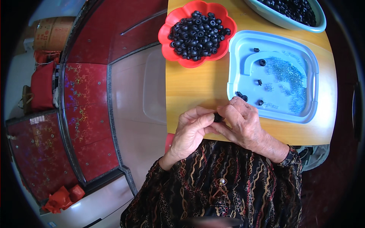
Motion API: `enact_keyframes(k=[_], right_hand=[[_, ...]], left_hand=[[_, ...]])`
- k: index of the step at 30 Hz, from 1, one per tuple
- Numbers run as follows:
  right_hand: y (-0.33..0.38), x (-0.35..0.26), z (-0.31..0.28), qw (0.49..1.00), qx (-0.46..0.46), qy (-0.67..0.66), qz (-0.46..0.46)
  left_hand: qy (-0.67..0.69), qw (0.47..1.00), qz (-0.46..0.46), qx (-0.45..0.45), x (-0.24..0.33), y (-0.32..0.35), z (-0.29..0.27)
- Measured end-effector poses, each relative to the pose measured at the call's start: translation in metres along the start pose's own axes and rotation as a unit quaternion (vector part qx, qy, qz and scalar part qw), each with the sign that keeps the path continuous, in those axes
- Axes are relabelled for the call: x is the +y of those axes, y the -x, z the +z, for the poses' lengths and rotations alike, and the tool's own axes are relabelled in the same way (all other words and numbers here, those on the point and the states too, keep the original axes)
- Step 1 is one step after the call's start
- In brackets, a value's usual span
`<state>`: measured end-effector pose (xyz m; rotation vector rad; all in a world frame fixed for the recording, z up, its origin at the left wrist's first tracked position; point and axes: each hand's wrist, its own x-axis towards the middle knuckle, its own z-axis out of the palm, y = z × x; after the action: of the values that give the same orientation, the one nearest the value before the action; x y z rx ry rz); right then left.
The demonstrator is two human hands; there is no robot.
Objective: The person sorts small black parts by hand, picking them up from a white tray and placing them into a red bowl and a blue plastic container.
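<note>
Left hand (pixel 192 129) was pinched shut on a small black ring (pixel 218 117), fingertips curled in. Ring sat between both hands over table (pixel 197 87) edge; its axis couldn't be told, mostly hidden. Right hand (pixel 243 121) also closed on it. Red bowl (pixel 167 36) behind, blue tray (pixel 237 49) right.

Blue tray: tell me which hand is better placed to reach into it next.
Right, probably. The right hand lies at the blue tray's near edge; the left hand is farther off. Both pinch the small black piece.
</note>
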<state>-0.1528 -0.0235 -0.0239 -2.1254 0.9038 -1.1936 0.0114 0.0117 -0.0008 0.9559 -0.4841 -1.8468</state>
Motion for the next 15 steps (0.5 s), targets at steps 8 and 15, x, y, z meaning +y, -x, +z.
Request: enact_keyframes(k=[8,15], right_hand=[[-0.0041,-0.0016,-0.0042,1.000,-0.019,0.006,-0.006],[-0.0005,-0.0017,-0.0023,0.996,-0.029,0.069,-0.049]], left_hand=[[-0.013,1.000,-0.018,-0.022,0.0016,-0.0009,0.0002],[-0.039,0.999,0.009,-0.017,0.0010,-0.0023,-0.0005]])
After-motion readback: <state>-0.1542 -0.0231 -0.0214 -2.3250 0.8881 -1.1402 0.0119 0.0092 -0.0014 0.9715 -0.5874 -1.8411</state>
